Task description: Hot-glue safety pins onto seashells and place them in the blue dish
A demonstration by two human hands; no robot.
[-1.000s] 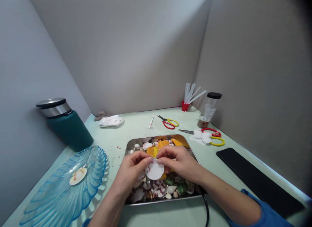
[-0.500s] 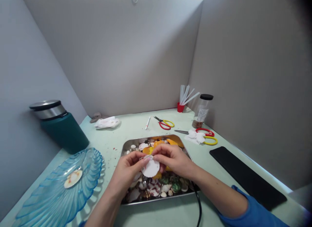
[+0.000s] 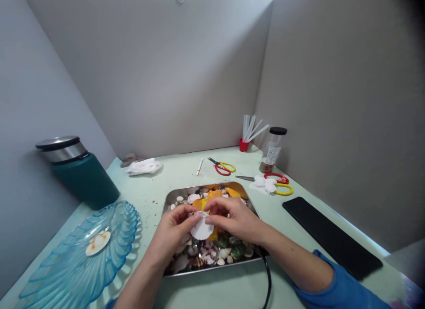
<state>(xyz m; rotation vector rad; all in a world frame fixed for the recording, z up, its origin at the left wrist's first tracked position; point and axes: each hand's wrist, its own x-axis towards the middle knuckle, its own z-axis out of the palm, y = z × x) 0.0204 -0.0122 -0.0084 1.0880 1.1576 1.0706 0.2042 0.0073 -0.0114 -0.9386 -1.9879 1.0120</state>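
Observation:
Both my hands meet over a metal tray (image 3: 212,270) of seashells. Between them is a white, rounded piece with a scalloped edge (image 3: 202,231); whether it is shell, paper or cloth I cannot tell. My left hand (image 3: 177,225) pinches its upper left part between thumb and fingertips, where something small and thin shows. My right hand (image 3: 234,218) grips its upper right part, thumb in front and fingers curled behind. Under the hands lie yellow-orange pieces (image 3: 214,194), green shells (image 3: 237,250) and reddish-striped shells (image 3: 209,251).
A blue glass shell-shaped dish (image 3: 73,273) holding one scallop shell (image 3: 98,243) is at left, near a green bottle (image 3: 86,180). Two pairs of scissors (image 3: 223,168), a jar (image 3: 271,152), a red cup of sticks (image 3: 244,145) and a black pad (image 3: 332,238) lie behind and right.
The white piece has tilted slightly and my right thumb now covers more of its upper edge. The whole view has shifted a little.

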